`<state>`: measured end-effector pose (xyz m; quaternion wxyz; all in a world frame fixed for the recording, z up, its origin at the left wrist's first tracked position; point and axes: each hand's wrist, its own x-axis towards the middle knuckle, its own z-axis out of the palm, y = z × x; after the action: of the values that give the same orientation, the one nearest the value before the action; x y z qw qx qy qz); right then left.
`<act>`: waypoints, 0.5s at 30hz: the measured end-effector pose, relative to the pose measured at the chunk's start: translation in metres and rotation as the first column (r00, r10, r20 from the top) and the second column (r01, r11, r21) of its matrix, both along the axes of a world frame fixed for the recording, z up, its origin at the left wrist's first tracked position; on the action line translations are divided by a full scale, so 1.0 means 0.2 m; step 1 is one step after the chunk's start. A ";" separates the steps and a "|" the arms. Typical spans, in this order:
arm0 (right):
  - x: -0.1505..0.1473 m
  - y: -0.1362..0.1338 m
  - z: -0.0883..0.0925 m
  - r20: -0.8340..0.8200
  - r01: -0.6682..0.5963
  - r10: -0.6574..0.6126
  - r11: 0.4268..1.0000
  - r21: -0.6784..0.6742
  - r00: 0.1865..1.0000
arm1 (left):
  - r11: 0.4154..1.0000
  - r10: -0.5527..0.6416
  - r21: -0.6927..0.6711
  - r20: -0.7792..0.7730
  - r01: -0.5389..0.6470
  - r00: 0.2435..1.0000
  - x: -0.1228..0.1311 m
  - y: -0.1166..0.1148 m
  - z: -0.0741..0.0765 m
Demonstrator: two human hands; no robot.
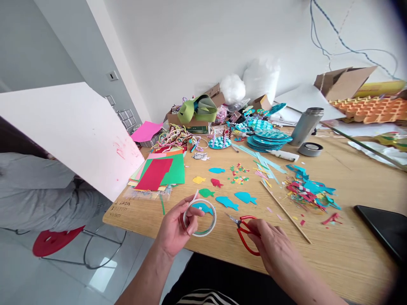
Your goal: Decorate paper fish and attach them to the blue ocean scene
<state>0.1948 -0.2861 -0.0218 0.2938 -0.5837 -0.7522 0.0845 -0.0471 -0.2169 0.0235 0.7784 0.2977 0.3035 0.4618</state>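
Observation:
My left hand (178, 224) is closed around one side of a roll of white tape (213, 224), with a short loose end sticking up by the fingers. A blue paper fish (203, 208) shows through the ring. In my right hand (270, 241) are red-handled scissors (244, 237), their tips pointing left toward the roll, just above the table. Beyond the hands lie more paper fish: a green one (206, 192), a red one (216, 183), a yellow one (199, 180) and several blue ones (245, 197).
A wooden stick (286, 212) and a heap of paper scraps (313, 192) lie to the right, near a black device (381, 228). Coloured paper sheets (155, 173) are at left. Blue plates (267, 142) and a metal flask (307, 127) stand behind. Someone in grey (47, 190) sits at left behind a white board (70, 131).

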 end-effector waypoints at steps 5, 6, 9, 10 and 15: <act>-0.05 -0.04 0.22 -0.298 -0.114 0.024 0.951 -0.288 0.954 | 0.992 -0.010 0.123 -0.233 0.039 0.972 0.04 -0.05 -0.01; -0.07 -0.04 0.25 -0.307 -0.127 0.019 0.934 -0.334 0.952 | 0.988 -0.020 0.143 -0.287 0.064 0.958 0.05 -0.07 0.00; -0.13 -0.03 0.26 -0.335 -0.144 -0.013 0.887 -0.440 0.942 | 0.971 -0.042 0.199 -0.412 0.135 0.910 0.07 -0.10 0.02; -0.15 -0.02 0.25 -0.350 -0.151 -0.021 0.877 -0.457 0.936 | 0.964 -0.047 0.216 -0.442 0.157 0.896 0.07 -0.11 0.02; -0.20 0.01 0.22 -0.415 -0.194 -0.022 0.860 -0.471 0.910 | 0.926 -0.050 0.289 -0.544 0.243 0.838 0.07 -0.12 0.02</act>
<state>0.1553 -0.2840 0.0212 0.2772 -0.5743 -0.6520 0.4100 -0.0339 -0.2409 0.0272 0.6337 0.5678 0.3949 0.3466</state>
